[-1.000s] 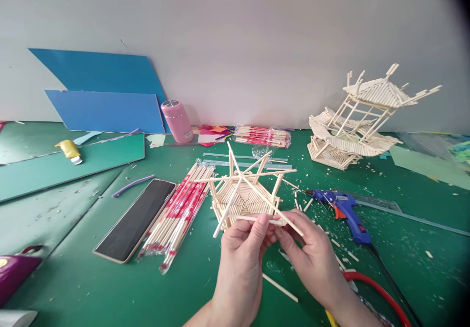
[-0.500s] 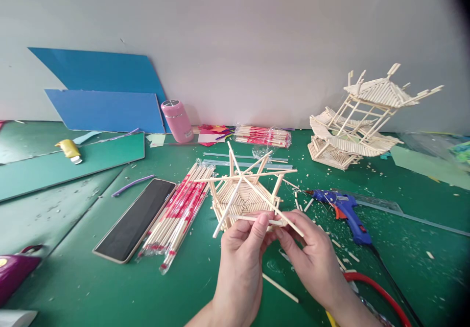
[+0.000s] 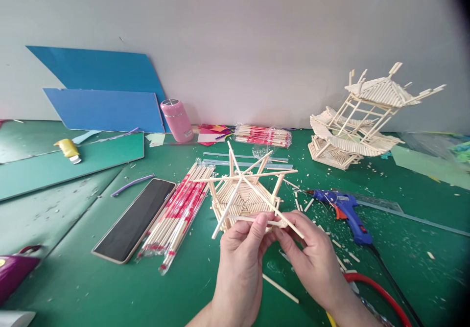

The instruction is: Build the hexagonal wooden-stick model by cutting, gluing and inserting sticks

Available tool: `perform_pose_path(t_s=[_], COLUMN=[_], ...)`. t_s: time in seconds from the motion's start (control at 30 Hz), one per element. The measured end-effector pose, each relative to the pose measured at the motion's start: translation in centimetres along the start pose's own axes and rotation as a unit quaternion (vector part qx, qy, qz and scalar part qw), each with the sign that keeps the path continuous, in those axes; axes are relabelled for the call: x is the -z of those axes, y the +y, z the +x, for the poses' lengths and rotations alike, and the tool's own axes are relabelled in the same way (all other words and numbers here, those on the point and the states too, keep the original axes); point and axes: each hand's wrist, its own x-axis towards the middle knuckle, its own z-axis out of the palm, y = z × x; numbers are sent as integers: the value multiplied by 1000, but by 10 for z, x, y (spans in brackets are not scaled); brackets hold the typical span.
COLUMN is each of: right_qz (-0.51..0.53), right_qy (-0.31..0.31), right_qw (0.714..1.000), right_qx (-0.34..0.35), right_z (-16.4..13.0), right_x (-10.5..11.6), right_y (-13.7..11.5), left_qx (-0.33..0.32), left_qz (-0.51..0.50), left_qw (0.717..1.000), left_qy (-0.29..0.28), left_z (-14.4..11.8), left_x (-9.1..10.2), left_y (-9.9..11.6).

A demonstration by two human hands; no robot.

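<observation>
A small frame of pale wooden sticks (image 3: 240, 197) stands before me, with a woven-looking six-sided base, short posts and long sticks crossing on top. At its near side my left hand (image 3: 244, 248) pinches a short wooden stick (image 3: 253, 219) between thumb and fingers, lying roughly level. My right hand (image 3: 308, 251) is closed at the frame's near right corner, by that stick's right end and under one of the long crossing sticks. What its fingertips grip is partly hidden. A loose stick (image 3: 281, 288) lies on the green table below the hands.
Right of the frame lies a blue glue gun (image 3: 343, 209) with its cord, among stick scraps. A larger stick pavilion (image 3: 356, 121) stands behind it. To the left are bagged sticks (image 3: 179, 209), a phone (image 3: 134, 219) and a pink bottle (image 3: 177, 121). Red-handled pliers (image 3: 378, 283) lie front right.
Hardly anything differs. Both hands stay at the frame's near edge, and the short stick keeps nearly the same position.
</observation>
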Motion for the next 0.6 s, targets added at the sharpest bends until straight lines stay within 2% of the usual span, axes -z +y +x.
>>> perform_pose_path(t_s=[0.6], right_qz=[5], right_qy=[2], right_qw=[1000], right_qx=[-2], right_z=[0], right_x=[-1], right_y=[-1], left_qx=[1], left_qz=[-13], left_qw=[1000], left_qy=[-10], left_z=[0], left_x=[-1], left_y=[2])
